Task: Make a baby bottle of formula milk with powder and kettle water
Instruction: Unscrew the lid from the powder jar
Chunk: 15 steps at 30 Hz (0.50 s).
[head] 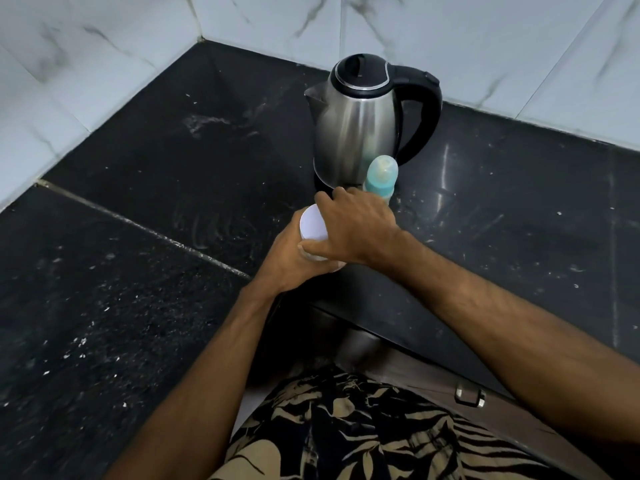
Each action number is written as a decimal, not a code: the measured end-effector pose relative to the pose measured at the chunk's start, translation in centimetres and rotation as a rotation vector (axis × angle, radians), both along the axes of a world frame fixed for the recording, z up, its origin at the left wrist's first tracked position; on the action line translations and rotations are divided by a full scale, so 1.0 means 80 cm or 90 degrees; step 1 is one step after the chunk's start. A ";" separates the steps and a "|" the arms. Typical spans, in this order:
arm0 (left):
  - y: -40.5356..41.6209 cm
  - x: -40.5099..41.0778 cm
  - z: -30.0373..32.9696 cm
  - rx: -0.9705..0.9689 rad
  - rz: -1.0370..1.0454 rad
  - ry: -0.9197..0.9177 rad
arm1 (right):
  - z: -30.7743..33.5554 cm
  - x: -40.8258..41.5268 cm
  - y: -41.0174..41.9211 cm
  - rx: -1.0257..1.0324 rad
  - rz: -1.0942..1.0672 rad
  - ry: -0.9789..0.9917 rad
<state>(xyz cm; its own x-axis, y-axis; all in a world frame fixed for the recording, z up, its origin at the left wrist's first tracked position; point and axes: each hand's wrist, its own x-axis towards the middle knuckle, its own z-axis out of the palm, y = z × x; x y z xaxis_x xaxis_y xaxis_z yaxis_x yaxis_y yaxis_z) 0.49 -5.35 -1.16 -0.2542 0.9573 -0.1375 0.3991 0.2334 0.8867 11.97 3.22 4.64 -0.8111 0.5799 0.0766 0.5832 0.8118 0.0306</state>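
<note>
A steel kettle (360, 126) with a black lid and handle stands on the black counter near the back wall. Right in front of it stands a baby bottle (380, 178) with a teal collar and a clear cap. My left hand (292, 261) grips a white round container (312, 226) from below, just above the counter's front edge. My right hand (353, 226) lies over the container's top, fingers and thumb curled round its white lid. The container's body is hidden by both hands.
The black stone counter (156, 202) fills an inner corner, with marble-tiled walls (104, 46) behind and to the left. White smears and specks mark its surface. A dark drawer front with a metal handle (470, 396) runs below the edge.
</note>
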 end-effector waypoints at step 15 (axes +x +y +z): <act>0.013 -0.011 -0.020 -0.021 -0.020 0.085 | 0.005 0.011 0.033 -0.109 0.178 -0.045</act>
<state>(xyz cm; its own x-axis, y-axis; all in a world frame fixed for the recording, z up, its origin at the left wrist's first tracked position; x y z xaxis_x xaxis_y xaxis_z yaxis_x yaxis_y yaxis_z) -0.39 -4.31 -2.72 -0.2422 0.9606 -0.1363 0.5210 0.2473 0.8169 12.87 5.84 5.07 -0.9407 0.3330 -0.0653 0.3378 0.9371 -0.0879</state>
